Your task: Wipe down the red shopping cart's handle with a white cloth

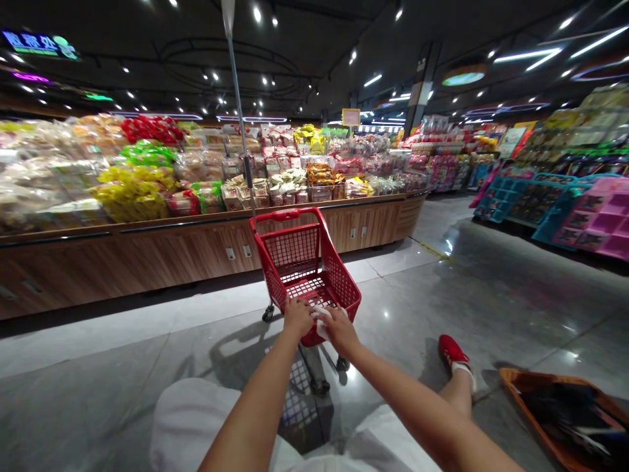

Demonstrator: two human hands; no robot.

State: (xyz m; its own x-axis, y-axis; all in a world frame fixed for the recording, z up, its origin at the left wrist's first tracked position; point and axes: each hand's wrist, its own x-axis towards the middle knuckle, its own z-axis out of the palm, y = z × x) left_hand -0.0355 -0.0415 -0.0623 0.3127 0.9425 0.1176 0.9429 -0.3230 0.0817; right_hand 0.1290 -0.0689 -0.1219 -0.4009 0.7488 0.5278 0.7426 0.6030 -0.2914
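A red plastic shopping cart (289, 246) stands in front of me, and its lattice basket looks empty. My left hand (297, 317) rests on the basket's near rim, its fingers curled over the edge. Close beside it, my right hand (340, 329) is closed around a crumpled white cloth (322, 322), pressed against the same rim. The fingertips of both hands are partly hidden. A thin grey pole (236, 85) rises behind the cart's far handle; where its lower end is fixed cannot be made out.
Beyond the cart runs a wooden display counter (196, 259) piled with packaged snacks (135, 193). At lower right, an orange-rimmed basket (535, 419) holds dark items, near my red shoe (453, 349). Blue racks (498, 193) and pink racks (602, 216) stand to the right.
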